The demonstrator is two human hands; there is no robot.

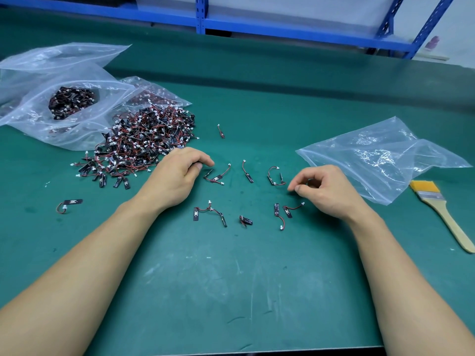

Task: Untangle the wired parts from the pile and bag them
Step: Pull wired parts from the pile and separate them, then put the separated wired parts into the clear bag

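Wires, red and black, knot together a heaped pile (146,142) of small wired parts on the scuffed green tabletop (231,291). Each part is a flat black rectangular strip with a short red-and-black lead ending in a tiny white plug. About a dozen loose wired parts (248,172) lie scattered to the right of the pile and nearer the person, some singly, some hooked together in pairs. One more sits alone to the near left of the pile. Its strip carries a white printed mark, too small to read.

The left hand (180,173) rests on the tabletop at the pile's right edge, its grip curled under and the forefinger reaching toward a loose pair. Whether it holds anything I cannot tell. The right hand (323,188) is further right of the pile, beyond the loose parts, with thumb and forefinger tips drawn close. Whether that grip pinches something I cannot tell.

Behind and left of the pile lies a crumpled clear plastic zip bag (30,104), its mouth open, with a dark clump of the same parts inside. Far right of the pile, past the right hand, lies a second clear plastic bag (380,160). Just beyond it is a flat paintbrush (447,217) with yellow bristles and a pale wooden handle. Blue metal shelving (201,14) stands well behind the pile.
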